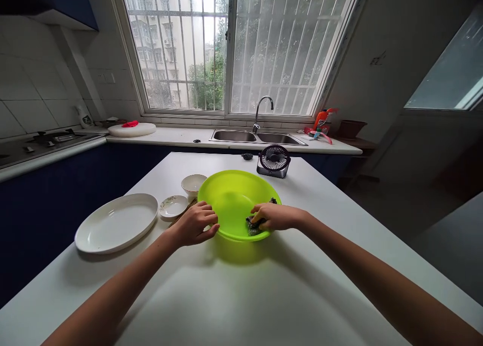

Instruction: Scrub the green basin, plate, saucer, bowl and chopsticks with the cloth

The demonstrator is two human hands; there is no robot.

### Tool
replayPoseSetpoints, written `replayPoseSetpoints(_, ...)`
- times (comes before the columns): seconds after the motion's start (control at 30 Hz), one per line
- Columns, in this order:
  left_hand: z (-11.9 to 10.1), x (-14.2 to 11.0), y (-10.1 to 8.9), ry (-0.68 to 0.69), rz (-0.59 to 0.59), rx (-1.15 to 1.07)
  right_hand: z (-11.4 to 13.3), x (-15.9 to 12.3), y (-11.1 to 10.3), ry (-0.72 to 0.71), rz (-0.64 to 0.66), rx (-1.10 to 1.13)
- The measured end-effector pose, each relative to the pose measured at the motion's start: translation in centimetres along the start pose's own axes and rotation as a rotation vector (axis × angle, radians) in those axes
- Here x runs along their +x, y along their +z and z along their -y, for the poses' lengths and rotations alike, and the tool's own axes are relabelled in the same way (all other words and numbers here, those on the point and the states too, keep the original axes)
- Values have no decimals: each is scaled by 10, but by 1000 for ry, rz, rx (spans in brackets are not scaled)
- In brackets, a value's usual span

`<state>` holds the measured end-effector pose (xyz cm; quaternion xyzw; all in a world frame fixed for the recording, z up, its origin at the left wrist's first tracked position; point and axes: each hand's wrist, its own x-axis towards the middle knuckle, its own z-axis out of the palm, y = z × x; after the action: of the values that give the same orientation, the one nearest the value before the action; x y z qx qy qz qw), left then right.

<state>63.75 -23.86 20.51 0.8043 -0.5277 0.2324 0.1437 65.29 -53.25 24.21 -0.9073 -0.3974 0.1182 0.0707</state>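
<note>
Lime-green round plastic basin (234, 197) sits on white table (211, 300). Right hand (274, 217) clutches crumpled dark-grey cloth (253, 230) inside, near-right side. Left hand (196, 223), fingers curled, at left rim, probably steadying; can't tell if gripping.

One basin (230, 205), three white dishes (118, 222), one fan (274, 158).

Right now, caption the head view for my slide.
Right hand holds a dark cloth in a lime-green basin, left hand at its rim.
</note>
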Motion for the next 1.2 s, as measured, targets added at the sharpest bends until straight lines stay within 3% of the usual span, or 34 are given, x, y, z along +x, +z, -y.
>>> replayPoseSetpoints(0.13, 2, -7, 9, -7, -51, -24, -4, 13, -2, 64, 136, -19)
replayPoseSetpoints(0.23, 3, -10, 13, -26, -76, -49, -4, 17, -3, 100, 135, 6)
replayPoseSetpoints(0.43, -1, -9, 8, -34, -86, -76, -7, 18, -8, 62, -135, 58)
replayPoseSetpoints(0.6, 0, -11, 7, -32, -106, -110, -4, 38, -14, 134, -390, 43)
replayPoseSetpoints(0.8, 0, -13, 9, -56, -101, -89, 8, 74, -10, 227, -227, -275)
replayPoseSetpoints(0.93, 0, -13, 11, -67, -110, -51, 4, 84, 0, 264, -165, -276)
replayPoseSetpoints(1.2, 3, -12, 21, -42, -250, -42, -14, 93, 11, 340, -100, -145)
